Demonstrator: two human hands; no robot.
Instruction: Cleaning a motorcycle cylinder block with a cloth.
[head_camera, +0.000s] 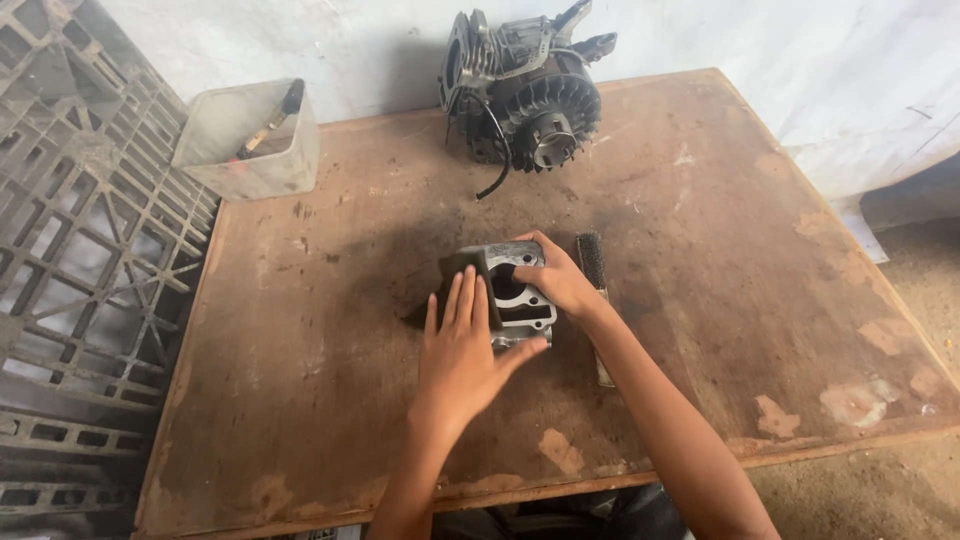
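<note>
The work in hand was the handling of a grey metal engine cylinder (515, 295), which sat near the middle of the worn wooden desk (700, 250); both hands were on it, so by my judgement the step was one of steadying or turning the part. Any next move would call for a firm two-sided hold, since the casting looked heavy and finned, and for care not to knock the brush beside it.

The left hand (462, 350) lay at about 7 o'clock from the cylinder, palm down, fingers straight and close together, pressed flat over the part's left side and the dark pad or cloth (440, 290) at its edge. Its grip was open and flat, closed around nothing, with the thumb stretched toward the cylinder's lower corner. The right hand (560, 282) came in from 4 o'clock, forearm running diagonally from the desk's near edge. Its grip was curled over the cylinder's top right rim, the fingers hooking toward the bore, so it had hold of the part.

A dark-bristled brush (593, 265) lay just beside the right hand at 3 o'clock. A larger engine assembly (525, 95) with a finned flywheel stood at 12 o'clock, against the pale wall. A clear plastic tub (250, 140) holding a small tool sat at 10 o'clock, and dark plastic crates (80, 260) stood off the desk at 9 o'clock.
</note>
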